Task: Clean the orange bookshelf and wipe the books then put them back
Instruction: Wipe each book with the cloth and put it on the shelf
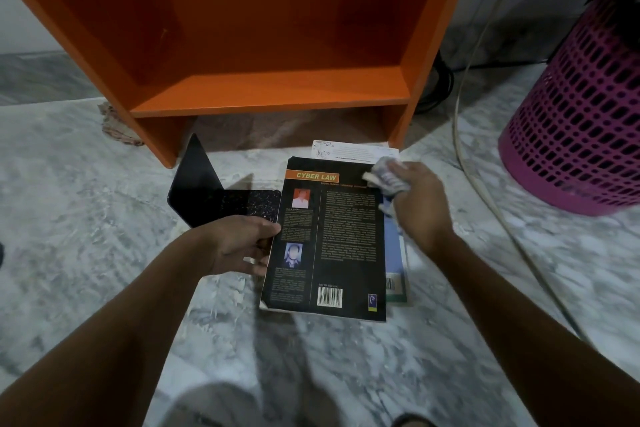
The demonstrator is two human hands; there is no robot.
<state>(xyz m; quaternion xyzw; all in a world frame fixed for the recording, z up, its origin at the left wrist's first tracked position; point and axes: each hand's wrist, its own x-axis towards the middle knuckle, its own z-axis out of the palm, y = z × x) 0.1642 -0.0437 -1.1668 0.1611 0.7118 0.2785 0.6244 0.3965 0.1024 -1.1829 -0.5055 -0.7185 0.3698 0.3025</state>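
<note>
The orange bookshelf (270,45) stands on the marble floor with nothing on its shelf. In front of it lies a black "Cyber Law" book (343,236), back cover up, on top of other books (394,263). My left hand (242,246) grips the black book's left edge. My right hand (419,204) holds a crumpled white cloth (388,177) pressed at the book's top right corner. A white booklet (349,151) peeks out behind the stack.
A black metal bookend (214,194) lies on the floor left of the books. At the right stands a pink perforated basket (581,121). A pale cable (485,184) runs across the floor between the basket and the books. A dusty rag (116,126) sits by the shelf's left foot.
</note>
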